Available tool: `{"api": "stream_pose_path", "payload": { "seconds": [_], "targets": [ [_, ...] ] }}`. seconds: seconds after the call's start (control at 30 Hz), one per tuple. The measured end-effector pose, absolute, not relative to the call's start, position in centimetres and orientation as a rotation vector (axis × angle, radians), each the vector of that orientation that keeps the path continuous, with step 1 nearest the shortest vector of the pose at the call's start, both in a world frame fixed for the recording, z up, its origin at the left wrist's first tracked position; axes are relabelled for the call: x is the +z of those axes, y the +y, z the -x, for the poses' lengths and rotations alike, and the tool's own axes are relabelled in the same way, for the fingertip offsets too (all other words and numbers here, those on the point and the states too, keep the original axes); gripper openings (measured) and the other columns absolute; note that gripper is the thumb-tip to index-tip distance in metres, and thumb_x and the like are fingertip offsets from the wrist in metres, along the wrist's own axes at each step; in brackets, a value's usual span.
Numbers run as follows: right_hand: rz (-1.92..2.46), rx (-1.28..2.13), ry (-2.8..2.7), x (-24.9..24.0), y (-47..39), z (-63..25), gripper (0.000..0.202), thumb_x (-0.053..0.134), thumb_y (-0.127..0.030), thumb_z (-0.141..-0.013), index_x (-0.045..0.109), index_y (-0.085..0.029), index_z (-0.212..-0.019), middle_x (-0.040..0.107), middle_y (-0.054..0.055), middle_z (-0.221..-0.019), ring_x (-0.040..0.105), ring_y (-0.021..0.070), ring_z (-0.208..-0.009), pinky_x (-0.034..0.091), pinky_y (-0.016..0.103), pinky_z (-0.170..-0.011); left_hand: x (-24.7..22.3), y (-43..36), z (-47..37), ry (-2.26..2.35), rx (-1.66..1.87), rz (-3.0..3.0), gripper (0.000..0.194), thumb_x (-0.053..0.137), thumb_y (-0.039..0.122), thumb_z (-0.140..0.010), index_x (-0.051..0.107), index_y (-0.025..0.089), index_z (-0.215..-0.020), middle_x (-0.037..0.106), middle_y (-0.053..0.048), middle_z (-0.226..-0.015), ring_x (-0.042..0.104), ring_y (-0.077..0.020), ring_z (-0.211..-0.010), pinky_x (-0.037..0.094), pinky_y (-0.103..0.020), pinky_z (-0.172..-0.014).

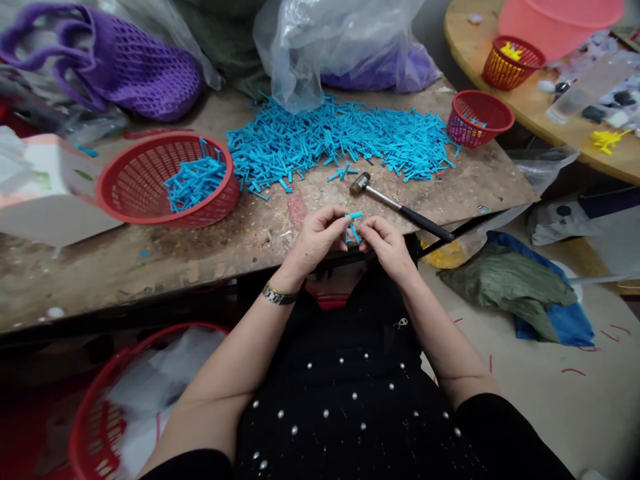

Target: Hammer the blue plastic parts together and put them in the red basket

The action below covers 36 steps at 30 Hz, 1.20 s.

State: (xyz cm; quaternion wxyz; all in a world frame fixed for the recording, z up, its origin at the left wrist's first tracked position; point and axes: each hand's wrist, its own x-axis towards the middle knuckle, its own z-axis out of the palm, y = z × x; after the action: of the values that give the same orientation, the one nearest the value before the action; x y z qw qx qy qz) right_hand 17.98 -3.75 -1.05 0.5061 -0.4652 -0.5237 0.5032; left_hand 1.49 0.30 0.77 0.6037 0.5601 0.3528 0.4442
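My left hand (323, 235) and my right hand (387, 243) meet at the table's front edge, fingertips pinched around small blue plastic pieces (355, 231). One piece sticks out level at the top, and another slants down between the hands. Which piece each hand grips is partly hidden by the fingers. Just beyond my hands lies a hammer (383, 197) with a black grip and a dark head. Behind it spreads a big heap of similar blue pieces (340, 137), with a few loose ones (343, 172) near the hammer head.
A red basket (225, 193) holding blue pieces stands at left, beside a white box (55, 193). A smaller red basket (483, 113) is at the table's right end. Behind lie a purple net bag (135, 70) and clear plastic bags (345, 40). Below left is another red basket (83, 427).
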Motion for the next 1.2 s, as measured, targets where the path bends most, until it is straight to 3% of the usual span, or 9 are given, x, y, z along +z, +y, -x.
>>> {"api": "stream_pose_path", "payload": {
  "seconds": [0.13, 0.3, 0.6, 0.77, 0.97, 1.2],
  "targets": [
    [1.073, 1.400, -1.142, -1.3, -3.6, -17.6, 0.035, 0.079, -0.049, -0.076, 0.057, -0.022, -0.082, 0.062, -0.005, -0.070, 0.055, 0.0082, -0.059, 0.046, 0.022, -0.058, 1.0, -0.2, -1.3, 0.819, 1.029, -1.371, 0.029, 0.078, 0.044, -0.082, 0.068, 0.017, -0.087, 0.064, 0.003, -0.067, 0.058, -0.0055, -0.049, 0.050, -0.014, -0.045],
    [1.075, 1.460, -1.104, -1.2, -3.8, -17.2, 0.035, 0.081, -0.046, -0.072, 0.061, -0.022, -0.089, 0.065, -0.004, -0.076, 0.058, 0.0092, -0.065, 0.047, 0.022, -0.058, 0.7, -0.8, -1.1, 0.862, 1.068, -1.494, 0.022, 0.074, 0.038, -0.086, 0.071, 0.016, -0.090, 0.066, 0.001, -0.075, 0.061, -0.0059, -0.052, 0.049, -0.014, -0.045],
    [1.219, 1.088, -1.367, -1.8, -4.0, -17.5, 0.020, 0.062, -0.033, -0.084, 0.068, -0.021, -0.099, 0.062, -0.003, -0.075, 0.053, 0.0108, -0.064, 0.043, 0.027, -0.064, 0.9, -1.3, -0.6, 0.953, 1.130, -1.321, 0.028, 0.077, 0.043, -0.083, 0.069, 0.017, -0.090, 0.065, 0.002, -0.069, 0.058, -0.0068, -0.050, 0.053, -0.017, -0.047],
    [1.247, 0.773, -1.507, -1.2, -4.2, -17.7, 0.018, 0.056, -0.023, -0.088, 0.068, -0.020, -0.101, 0.064, -0.001, -0.080, 0.058, 0.0134, -0.074, 0.046, 0.030, -0.073, 1.1, -1.8, -0.7, 0.943, 1.081, -1.311, 0.030, 0.077, 0.045, -0.083, 0.068, 0.017, -0.088, 0.067, 0.001, -0.073, 0.058, -0.0061, -0.050, 0.053, -0.016, -0.046],
    [1.275, 0.714, -1.550, -0.8, -4.6, -17.6, 0.022, 0.055, -0.020, -0.089, 0.067, -0.023, -0.107, 0.063, -0.002, -0.078, 0.058, 0.0142, -0.070, 0.049, 0.030, -0.072, 1.0, -2.2, -0.9, 0.945, 1.081, -1.325, 0.031, 0.075, 0.046, -0.085, 0.067, 0.017, -0.090, 0.067, 0.000, -0.073, 0.059, -0.0064, -0.051, 0.053, -0.016, -0.045],
    [1.278, 0.605, -1.604, -0.8, -4.8, -17.6, 0.023, 0.053, -0.019, -0.092, 0.068, -0.023, -0.108, 0.066, 0.001, -0.086, 0.062, 0.0169, -0.080, 0.050, 0.032, -0.078, 0.6, -2.4, -1.0, 0.982, 1.104, -1.363, 0.029, 0.073, 0.045, -0.087, 0.068, 0.017, -0.090, 0.067, 0.000, -0.071, 0.059, -0.0064, -0.051, 0.053, -0.015, -0.046]
  ]
}}
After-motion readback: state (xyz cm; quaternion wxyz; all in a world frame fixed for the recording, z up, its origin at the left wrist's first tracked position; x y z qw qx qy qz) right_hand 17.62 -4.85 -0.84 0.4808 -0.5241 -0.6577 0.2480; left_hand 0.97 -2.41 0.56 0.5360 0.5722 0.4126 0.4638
